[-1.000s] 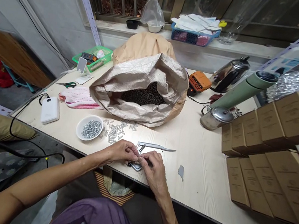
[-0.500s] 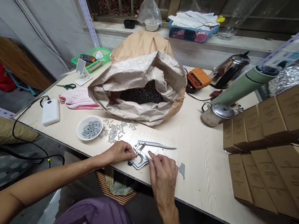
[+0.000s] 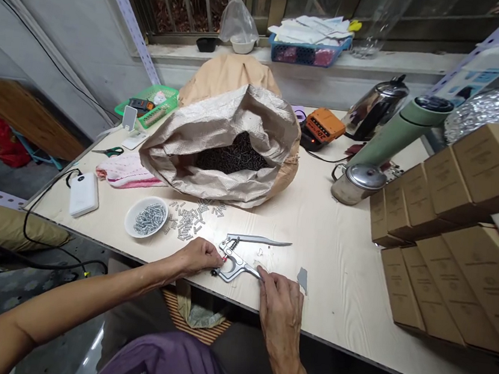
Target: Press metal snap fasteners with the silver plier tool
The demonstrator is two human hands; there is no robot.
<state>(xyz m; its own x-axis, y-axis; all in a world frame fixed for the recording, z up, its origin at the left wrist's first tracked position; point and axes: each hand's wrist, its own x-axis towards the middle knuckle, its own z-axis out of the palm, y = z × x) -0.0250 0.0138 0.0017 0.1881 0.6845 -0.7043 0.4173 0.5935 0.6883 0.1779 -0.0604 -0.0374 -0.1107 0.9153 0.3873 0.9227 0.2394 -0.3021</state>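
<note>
Silver hand-press pliers [image 3: 233,268] with a curved C-shaped jaw, a dark spring and two spread handles lie near the table's front edge. My left hand [image 3: 199,258] is closed in a pinch at the jaw, next to a small red part; whatever lies between its fingertips is hidden. The fingers of my right hand [image 3: 281,306] are closed at the end of the lower handle. Left of the pliers, small metal pins [image 3: 188,221] are scattered beside a white bowl [image 3: 128,223] holding many more such pieces.
Behind stands an open woven sack [image 3: 168,140] of dark screw-like pieces. Cardboard boxes [image 3: 459,291] are stacked at right, near a lidded metal cup [image 3: 354,185] and a green flask [image 3: 401,133]. A grey scrap [image 3: 302,278] and a white power bank [image 3: 85,194] lie on the table.
My right hand has shifted right and slightly down, showing more of the lower handle. My left hand stays at the jaw. The whole view has shifted slightly.
</note>
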